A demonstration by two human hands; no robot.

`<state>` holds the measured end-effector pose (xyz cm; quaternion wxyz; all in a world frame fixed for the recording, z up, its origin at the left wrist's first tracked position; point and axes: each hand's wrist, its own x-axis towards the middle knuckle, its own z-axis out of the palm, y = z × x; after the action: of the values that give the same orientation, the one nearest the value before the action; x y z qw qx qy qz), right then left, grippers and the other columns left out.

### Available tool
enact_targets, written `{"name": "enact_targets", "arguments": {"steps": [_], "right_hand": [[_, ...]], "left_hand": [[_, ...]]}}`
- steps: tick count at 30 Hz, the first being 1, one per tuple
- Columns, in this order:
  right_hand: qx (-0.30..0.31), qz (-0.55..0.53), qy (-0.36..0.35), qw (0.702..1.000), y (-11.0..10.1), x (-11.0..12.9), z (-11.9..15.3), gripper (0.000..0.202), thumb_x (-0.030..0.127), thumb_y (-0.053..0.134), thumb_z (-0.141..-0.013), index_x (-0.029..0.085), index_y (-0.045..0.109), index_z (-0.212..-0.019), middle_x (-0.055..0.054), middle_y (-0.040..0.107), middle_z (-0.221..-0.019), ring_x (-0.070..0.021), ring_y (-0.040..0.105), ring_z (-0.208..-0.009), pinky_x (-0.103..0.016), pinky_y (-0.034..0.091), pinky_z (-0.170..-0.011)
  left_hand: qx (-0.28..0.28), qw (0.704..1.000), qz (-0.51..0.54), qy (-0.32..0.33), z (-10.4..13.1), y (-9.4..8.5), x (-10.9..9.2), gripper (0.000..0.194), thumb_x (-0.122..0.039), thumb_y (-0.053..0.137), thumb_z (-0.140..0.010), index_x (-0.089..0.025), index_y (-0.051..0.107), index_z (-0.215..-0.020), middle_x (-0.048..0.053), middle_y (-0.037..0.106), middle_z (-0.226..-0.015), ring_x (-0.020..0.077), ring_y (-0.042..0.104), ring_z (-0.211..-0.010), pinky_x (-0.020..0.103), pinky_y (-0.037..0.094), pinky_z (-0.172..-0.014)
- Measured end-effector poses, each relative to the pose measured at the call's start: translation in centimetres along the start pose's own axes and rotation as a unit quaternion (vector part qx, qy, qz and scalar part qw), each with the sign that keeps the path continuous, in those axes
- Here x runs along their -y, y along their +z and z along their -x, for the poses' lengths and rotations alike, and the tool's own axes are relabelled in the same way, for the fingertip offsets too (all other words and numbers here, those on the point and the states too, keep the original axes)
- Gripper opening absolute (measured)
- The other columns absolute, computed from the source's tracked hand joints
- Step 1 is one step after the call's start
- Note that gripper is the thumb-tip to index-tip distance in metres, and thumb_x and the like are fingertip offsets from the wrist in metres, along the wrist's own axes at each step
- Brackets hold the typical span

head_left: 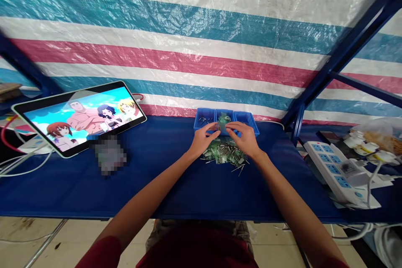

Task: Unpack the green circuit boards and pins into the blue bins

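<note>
Both hands meet above the middle of three joined blue bins (247,118). My left hand (205,136) has its thumb and fingers bent round a small greenish piece (222,126), too small to make out well. From the other side, my right hand (243,136) touches the same piece with its fingertips. Under and in front of the hands lies a heap of small green pieces and thin metal pins (224,153). Dark pins lie in the left bin, and greenish pieces show in the middle one. The right bin is partly covered by my right hand.
A tablet (84,117) with a cartoon leans at the left of the blue table (157,134), near a blurred patch. White power strips (341,176) with plugs and cables lie at the right. Behind the table hangs a striped sheet (188,63) between blue metal posts.
</note>
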<state>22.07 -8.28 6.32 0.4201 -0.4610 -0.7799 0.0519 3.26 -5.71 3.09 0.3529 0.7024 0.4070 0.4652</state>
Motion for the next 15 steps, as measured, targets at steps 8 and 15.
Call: {"name": "enact_targets", "arguments": {"steps": [8,15], "right_hand": [[-0.037,-0.143,0.075,0.986,1.3,0.2,1.5,0.023,0.037,0.056,-0.086,0.019,0.068,-0.080,-0.006,0.071,-0.080,-0.0187,0.064,-0.070,-0.033,0.051,-0.068],[0.051,-0.144,0.112,0.982,1.5,-0.1,-0.3,0.021,0.030,0.061,-0.080,0.018,0.067,-0.096,-0.002,0.069,-0.069,-0.0156,0.061,-0.055,-0.029,0.050,-0.058]], "left_hand": [[0.027,0.997,0.068,-0.019,0.9,0.0,0.4,0.030,-0.042,0.061,-0.082,-0.014,0.069,-0.078,0.006,0.071,-0.075,0.0190,0.067,-0.071,0.029,0.053,-0.069],[0.024,0.996,0.084,-0.021,0.8,0.0,0.1,0.030,-0.043,0.062,-0.080,-0.014,0.069,-0.083,0.006,0.070,-0.079,0.0189,0.065,-0.073,0.028,0.051,-0.067]]}}
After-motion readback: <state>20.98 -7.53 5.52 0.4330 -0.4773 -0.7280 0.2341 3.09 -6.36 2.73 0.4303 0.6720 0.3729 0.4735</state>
